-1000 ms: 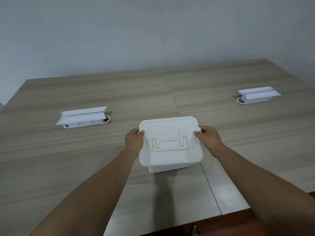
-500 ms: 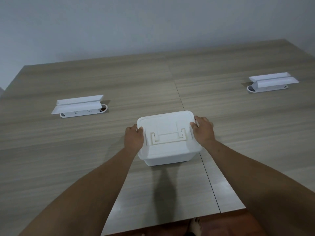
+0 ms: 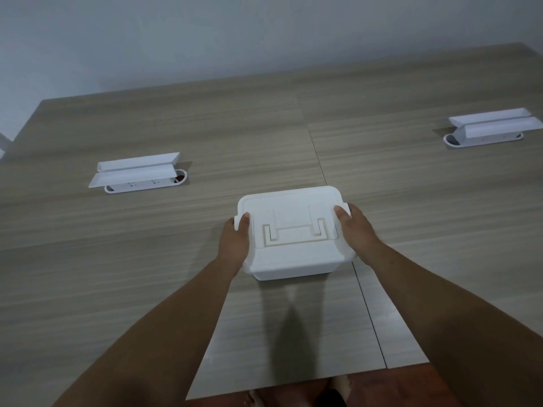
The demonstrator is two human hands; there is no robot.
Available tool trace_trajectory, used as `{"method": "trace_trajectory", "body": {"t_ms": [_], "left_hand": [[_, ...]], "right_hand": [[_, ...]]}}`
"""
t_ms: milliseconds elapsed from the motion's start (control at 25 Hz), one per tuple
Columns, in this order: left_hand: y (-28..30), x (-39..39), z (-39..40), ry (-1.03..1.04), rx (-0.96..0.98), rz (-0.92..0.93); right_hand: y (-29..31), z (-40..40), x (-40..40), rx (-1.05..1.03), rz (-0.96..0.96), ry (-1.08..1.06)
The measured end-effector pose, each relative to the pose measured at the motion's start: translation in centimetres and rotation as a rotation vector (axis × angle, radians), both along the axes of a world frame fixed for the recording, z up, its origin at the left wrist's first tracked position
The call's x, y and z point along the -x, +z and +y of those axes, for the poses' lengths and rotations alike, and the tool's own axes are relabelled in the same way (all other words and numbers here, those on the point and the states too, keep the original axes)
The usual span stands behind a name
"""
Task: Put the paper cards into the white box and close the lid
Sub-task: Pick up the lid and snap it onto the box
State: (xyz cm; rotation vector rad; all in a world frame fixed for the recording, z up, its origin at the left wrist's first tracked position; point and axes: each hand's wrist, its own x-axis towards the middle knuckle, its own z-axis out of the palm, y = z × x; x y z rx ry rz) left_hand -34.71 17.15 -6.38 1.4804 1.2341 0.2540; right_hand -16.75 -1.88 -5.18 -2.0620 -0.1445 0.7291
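The white box (image 3: 291, 270) stands on the wooden table in the middle of the view, with its white lid (image 3: 293, 212) lying flat on top, the folded handle facing up. My left hand (image 3: 235, 242) grips the lid's left edge, thumb on top. My right hand (image 3: 357, 232) grips the right edge the same way. No paper cards are visible; the lid hides the inside of the box.
A white socket unit with a raised flap (image 3: 136, 173) sits in the table at the left. A second one (image 3: 489, 127) sits at the far right. The table's near edge (image 3: 293, 386) runs just below my forearms, floor beyond it.
The lid has come down flat onto the box, which now looks closed. Both hands stayed on the lid's side edges. The view tilted slightly.
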Motion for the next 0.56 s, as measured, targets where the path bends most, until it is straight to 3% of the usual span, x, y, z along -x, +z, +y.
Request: {"method": "trace_trajectory", "body": {"t_ms": [200, 320, 440, 560], "left_hand": [[0.3, 0.2, -0.1, 0.132, 0.3, 0.0], [0.3, 0.2, -0.2, 0.153, 0.299, 0.023], [-0.1, 0.2, 0.2, 0.149, 0.337, -0.005], [-0.6, 1.0, 1.1, 0.076, 0.584, -0.155]], "right_hand": [[-0.1, -0.7, -0.3, -0.177, 0.313, -0.127], [-0.6, -1.3, -0.9, -0.328, 0.52, -0.173], [-0.8, -2.0, -1.4, -0.369, 0.631, -0.163], [-0.6, -2.3, -1.5, -0.34, 0.665, -0.15]]}}
